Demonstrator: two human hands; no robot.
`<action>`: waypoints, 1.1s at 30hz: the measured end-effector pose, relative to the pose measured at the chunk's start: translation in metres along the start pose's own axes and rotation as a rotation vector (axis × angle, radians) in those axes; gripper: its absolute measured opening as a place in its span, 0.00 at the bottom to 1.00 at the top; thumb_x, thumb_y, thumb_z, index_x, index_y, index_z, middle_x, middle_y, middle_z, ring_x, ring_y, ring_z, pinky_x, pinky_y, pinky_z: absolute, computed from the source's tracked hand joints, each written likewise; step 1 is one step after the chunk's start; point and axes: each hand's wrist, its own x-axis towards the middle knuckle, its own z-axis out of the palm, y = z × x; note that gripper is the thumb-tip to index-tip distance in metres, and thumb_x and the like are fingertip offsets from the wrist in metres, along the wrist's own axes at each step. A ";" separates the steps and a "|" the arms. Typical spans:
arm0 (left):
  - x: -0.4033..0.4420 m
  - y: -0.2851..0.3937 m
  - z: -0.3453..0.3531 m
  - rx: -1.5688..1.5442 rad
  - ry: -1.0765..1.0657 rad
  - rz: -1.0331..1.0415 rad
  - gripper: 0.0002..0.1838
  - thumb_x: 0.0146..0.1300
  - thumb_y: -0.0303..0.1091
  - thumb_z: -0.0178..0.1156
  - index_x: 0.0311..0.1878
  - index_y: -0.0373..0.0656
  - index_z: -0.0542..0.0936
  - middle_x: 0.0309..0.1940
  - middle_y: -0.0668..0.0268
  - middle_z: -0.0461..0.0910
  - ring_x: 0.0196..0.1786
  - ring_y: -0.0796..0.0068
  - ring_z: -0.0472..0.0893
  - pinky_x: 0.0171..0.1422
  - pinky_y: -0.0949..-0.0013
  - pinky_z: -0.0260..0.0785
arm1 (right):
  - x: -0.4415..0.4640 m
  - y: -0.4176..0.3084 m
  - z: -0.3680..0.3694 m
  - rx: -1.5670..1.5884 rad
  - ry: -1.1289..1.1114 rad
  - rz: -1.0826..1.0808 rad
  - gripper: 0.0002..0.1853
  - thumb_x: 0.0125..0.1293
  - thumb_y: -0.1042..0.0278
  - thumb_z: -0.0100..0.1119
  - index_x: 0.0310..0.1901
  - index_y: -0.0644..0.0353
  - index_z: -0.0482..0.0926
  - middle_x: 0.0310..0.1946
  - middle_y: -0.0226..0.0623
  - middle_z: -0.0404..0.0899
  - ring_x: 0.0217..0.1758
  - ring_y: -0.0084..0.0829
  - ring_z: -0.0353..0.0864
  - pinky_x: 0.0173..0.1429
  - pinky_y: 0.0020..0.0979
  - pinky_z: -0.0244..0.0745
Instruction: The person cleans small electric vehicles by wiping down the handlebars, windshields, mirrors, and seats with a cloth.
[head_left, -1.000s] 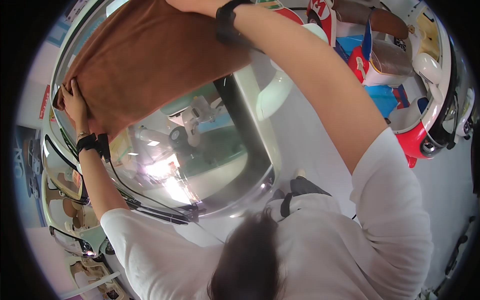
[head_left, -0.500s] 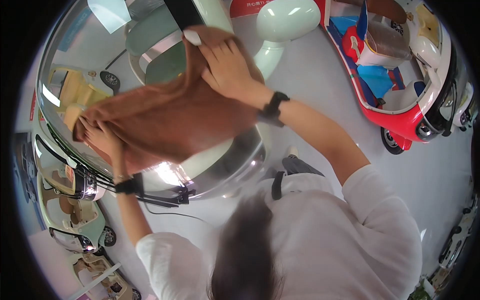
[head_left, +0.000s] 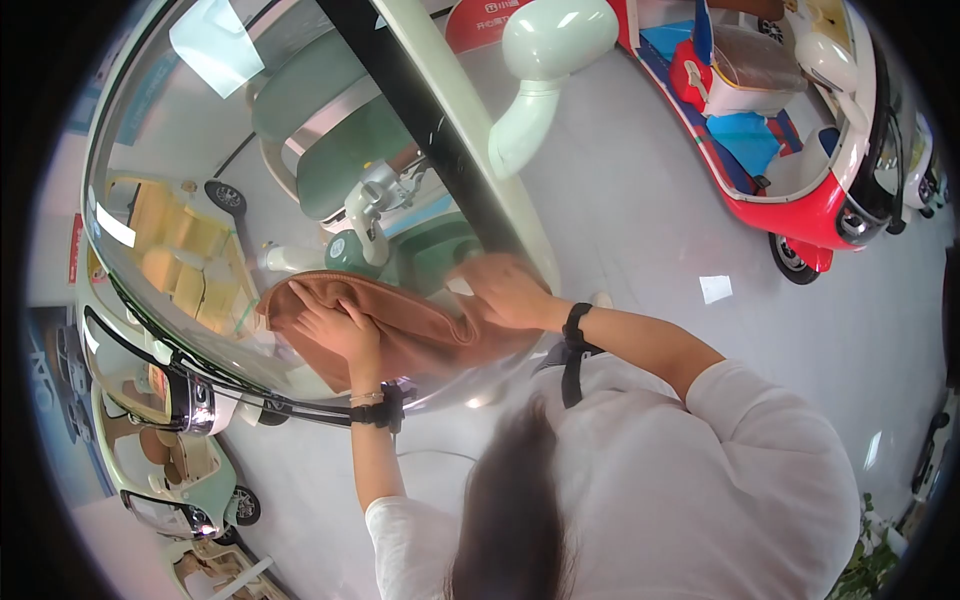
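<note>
A brown cloth point(head_left: 400, 325) hangs bunched in folds against the lower windshield point(head_left: 290, 225) of a pale-green small vehicle. My left hand point(head_left: 340, 325) grips the cloth's left part, its index finger stretched over the fabric and the other fingers bent into it. At the cloth's right end, my right hand point(head_left: 505, 290) is closed on a fold, slightly smeared by motion. A small white piece point(head_left: 460, 286) shows beside its fingers; I cannot make out what it is. Both wrists carry black bands.
Through the glass, handlebars point(head_left: 375, 200) and a green seat point(head_left: 350, 150) show. A pale-green side mirror point(head_left: 555, 40) juts out at the right pillar. Beyond it stands a red and white three-wheeler point(head_left: 800, 190). More small vehicles point(head_left: 170, 470) line the left.
Both hands have brought the cloth down and closer together: my right hand dropped from high on the glass, my left moved right. The cloth is now more bunched, and the handlebars have come into view.
</note>
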 end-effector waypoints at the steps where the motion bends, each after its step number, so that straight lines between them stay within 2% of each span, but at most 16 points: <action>1: -0.001 0.000 0.000 -0.008 -0.008 0.001 0.44 0.68 0.40 0.52 0.82 0.35 0.47 0.64 0.34 0.70 0.62 0.32 0.67 0.76 0.40 0.48 | -0.003 0.000 0.001 -0.005 0.002 0.005 0.24 0.68 0.55 0.59 0.63 0.53 0.74 0.56 0.40 0.76 0.58 0.43 0.77 0.62 0.46 0.69; 7: -0.012 0.003 -0.001 -0.030 -0.023 0.054 0.44 0.66 0.39 0.54 0.81 0.35 0.48 0.64 0.33 0.70 0.60 0.33 0.69 0.76 0.38 0.48 | -0.029 -0.013 0.000 -0.016 0.015 0.058 0.23 0.68 0.60 0.55 0.63 0.57 0.75 0.57 0.41 0.78 0.60 0.42 0.78 0.63 0.42 0.70; 8: -0.017 0.002 0.003 -0.046 -0.021 0.081 0.46 0.64 0.39 0.56 0.82 0.36 0.49 0.55 0.36 0.75 0.56 0.36 0.71 0.77 0.37 0.47 | -0.036 -0.017 -0.002 -0.021 0.016 0.069 0.23 0.68 0.60 0.54 0.63 0.58 0.75 0.57 0.41 0.78 0.60 0.42 0.78 0.63 0.42 0.70; 11: -0.035 0.016 -0.007 0.013 -0.220 0.124 0.46 0.65 0.40 0.57 0.83 0.40 0.49 0.49 0.38 0.75 0.58 0.35 0.72 0.81 0.38 0.42 | -0.060 -0.034 -0.018 -0.013 0.022 0.100 0.22 0.68 0.63 0.52 0.62 0.60 0.76 0.58 0.42 0.79 0.61 0.41 0.78 0.64 0.40 0.71; 14: -0.057 0.034 -0.002 0.025 -0.224 0.190 0.48 0.62 0.41 0.60 0.82 0.39 0.49 0.41 0.45 0.74 0.52 0.39 0.73 0.79 0.36 0.45 | -0.079 -0.056 -0.055 0.017 0.043 0.150 0.22 0.68 0.65 0.50 0.62 0.62 0.76 0.58 0.42 0.80 0.62 0.41 0.79 0.65 0.38 0.72; 17: -0.073 0.061 -0.005 0.053 -0.327 0.218 0.49 0.62 0.42 0.60 0.82 0.39 0.49 0.40 0.45 0.75 0.52 0.40 0.73 0.79 0.37 0.46 | -0.100 -0.070 -0.098 0.402 -0.173 0.525 0.24 0.70 0.67 0.48 0.66 0.62 0.73 0.60 0.44 0.79 0.63 0.43 0.77 0.64 0.39 0.73; 19: -0.082 0.069 0.006 0.046 -0.371 0.204 0.48 0.63 0.43 0.59 0.82 0.39 0.49 0.42 0.44 0.76 0.53 0.39 0.73 0.79 0.37 0.46 | -0.128 -0.048 -0.090 0.484 -0.195 0.639 0.27 0.69 0.71 0.49 0.70 0.61 0.69 0.63 0.45 0.77 0.66 0.44 0.75 0.65 0.39 0.73; 20: -0.086 0.072 0.012 0.032 -0.277 0.248 0.48 0.63 0.43 0.59 0.82 0.38 0.49 0.45 0.42 0.76 0.54 0.39 0.73 0.79 0.37 0.45 | -0.144 -0.035 -0.083 0.531 -0.200 0.695 0.29 0.68 0.73 0.50 0.71 0.61 0.67 0.64 0.45 0.75 0.67 0.45 0.75 0.65 0.39 0.74; 21: -0.091 0.076 0.016 0.018 -0.181 0.287 0.48 0.63 0.44 0.59 0.82 0.38 0.49 0.47 0.41 0.76 0.55 0.39 0.73 0.80 0.37 0.45 | -0.162 -0.027 -0.079 0.422 -0.127 0.648 0.31 0.66 0.74 0.51 0.72 0.61 0.65 0.66 0.45 0.73 0.68 0.45 0.74 0.66 0.39 0.73; 23: -0.097 0.092 0.011 0.004 -0.192 0.272 0.47 0.65 0.44 0.57 0.82 0.37 0.49 0.54 0.36 0.74 0.59 0.37 0.71 0.80 0.36 0.44 | -0.194 -0.008 -0.081 0.190 -0.004 0.539 0.36 0.62 0.76 0.53 0.75 0.61 0.61 0.70 0.45 0.69 0.70 0.45 0.72 0.68 0.39 0.73; 25: -0.099 0.111 0.009 -0.023 -0.171 0.285 0.46 0.66 0.45 0.55 0.82 0.35 0.49 0.58 0.34 0.72 0.62 0.36 0.70 0.80 0.36 0.43 | -0.220 0.003 -0.105 0.086 -0.018 0.560 0.39 0.59 0.76 0.55 0.75 0.62 0.60 0.74 0.46 0.63 0.72 0.46 0.69 0.70 0.40 0.71; 29: -0.109 0.145 0.019 0.063 -0.062 0.302 0.45 0.67 0.46 0.53 0.81 0.34 0.49 0.63 0.32 0.69 0.66 0.33 0.67 0.80 0.36 0.42 | -0.269 0.021 -0.163 0.126 -0.052 0.777 0.39 0.59 0.74 0.56 0.75 0.63 0.59 0.74 0.50 0.63 0.70 0.50 0.71 0.67 0.44 0.75; 30: -0.111 0.161 0.011 0.086 -0.212 0.230 0.45 0.68 0.47 0.52 0.81 0.34 0.49 0.65 0.34 0.68 0.67 0.34 0.67 0.80 0.37 0.43 | -0.284 0.034 -0.166 0.101 -0.101 0.837 0.38 0.60 0.73 0.56 0.75 0.63 0.60 0.74 0.50 0.63 0.67 0.50 0.74 0.65 0.44 0.77; 33: -0.122 0.197 0.024 0.079 -0.194 0.245 0.42 0.65 0.36 0.55 0.81 0.34 0.52 0.65 0.34 0.68 0.66 0.35 0.68 0.78 0.39 0.50 | -0.317 0.049 -0.199 0.035 0.074 0.852 0.37 0.60 0.72 0.57 0.74 0.62 0.61 0.70 0.50 0.68 0.64 0.50 0.77 0.63 0.45 0.78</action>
